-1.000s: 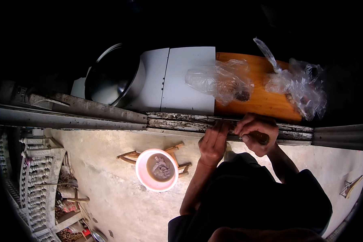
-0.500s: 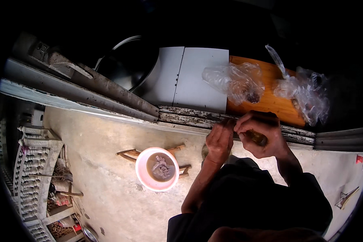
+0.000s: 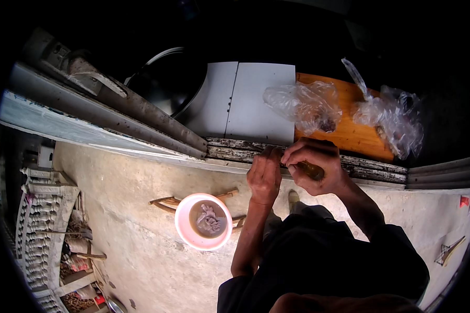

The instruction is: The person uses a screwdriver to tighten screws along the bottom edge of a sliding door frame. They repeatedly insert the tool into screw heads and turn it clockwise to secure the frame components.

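Observation:
My left hand [image 3: 264, 178] is at the worn window sill track [image 3: 232, 151], its fingers bent and pressed together; whatever they pinch is hidden. Close beside it on the right, my right hand [image 3: 330, 169] is wrapped round a translucent amber, handle-like object [image 3: 312, 170]. One rounded end of that object shows below the curled fingers, while its other end is covered by the hand. The fingertips of both hands nearly meet above the track.
Beyond the sill, two clear plastic bags [image 3: 297, 101] [image 3: 397, 120] lie by an orange-brown board [image 3: 363, 135], next to white panels [image 3: 258, 99] and a large round pan [image 3: 193, 101]. Below stands a pink basin [image 3: 183, 224] with murky liquid, on a wooden stool [image 3: 164, 203].
Both hands have shifted left along the sill track, staying close together. The right hand still grips the amber object. The view has shifted slightly.

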A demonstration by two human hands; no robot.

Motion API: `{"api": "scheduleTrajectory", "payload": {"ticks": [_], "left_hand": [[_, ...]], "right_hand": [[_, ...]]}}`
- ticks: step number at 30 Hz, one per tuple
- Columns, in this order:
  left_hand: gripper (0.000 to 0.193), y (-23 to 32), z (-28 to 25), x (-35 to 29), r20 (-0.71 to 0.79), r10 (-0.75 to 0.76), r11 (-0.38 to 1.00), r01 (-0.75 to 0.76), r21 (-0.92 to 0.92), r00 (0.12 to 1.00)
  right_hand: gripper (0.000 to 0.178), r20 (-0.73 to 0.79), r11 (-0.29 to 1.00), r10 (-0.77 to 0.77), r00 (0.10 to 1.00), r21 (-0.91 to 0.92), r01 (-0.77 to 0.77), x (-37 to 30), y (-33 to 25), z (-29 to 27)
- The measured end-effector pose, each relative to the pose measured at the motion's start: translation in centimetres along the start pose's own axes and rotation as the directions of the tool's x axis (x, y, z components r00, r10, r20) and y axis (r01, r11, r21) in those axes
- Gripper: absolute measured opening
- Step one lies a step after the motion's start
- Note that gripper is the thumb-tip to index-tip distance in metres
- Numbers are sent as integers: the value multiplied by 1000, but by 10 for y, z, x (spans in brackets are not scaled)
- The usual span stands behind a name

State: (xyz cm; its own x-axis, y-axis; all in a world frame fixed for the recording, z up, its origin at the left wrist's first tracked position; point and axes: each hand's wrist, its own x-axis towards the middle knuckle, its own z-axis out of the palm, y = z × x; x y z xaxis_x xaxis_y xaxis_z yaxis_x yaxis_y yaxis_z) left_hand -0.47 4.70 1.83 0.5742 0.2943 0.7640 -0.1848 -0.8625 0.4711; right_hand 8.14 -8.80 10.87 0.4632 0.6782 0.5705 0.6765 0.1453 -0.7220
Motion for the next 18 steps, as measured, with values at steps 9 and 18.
{"api": "scheduleTrajectory", "payload": {"ticks": [9, 18], "left_hand": [[26, 71, 39, -10, 30, 52, 950, -40, -311, 998], [27, 8, -4, -7, 33, -8, 998, 10, -56, 999]], "right_hand": [[21, -80, 947, 59, 995, -312, -81, -35, -52, -59], [15, -57, 998, 56, 997, 11, -56, -19, -7, 3]]}}
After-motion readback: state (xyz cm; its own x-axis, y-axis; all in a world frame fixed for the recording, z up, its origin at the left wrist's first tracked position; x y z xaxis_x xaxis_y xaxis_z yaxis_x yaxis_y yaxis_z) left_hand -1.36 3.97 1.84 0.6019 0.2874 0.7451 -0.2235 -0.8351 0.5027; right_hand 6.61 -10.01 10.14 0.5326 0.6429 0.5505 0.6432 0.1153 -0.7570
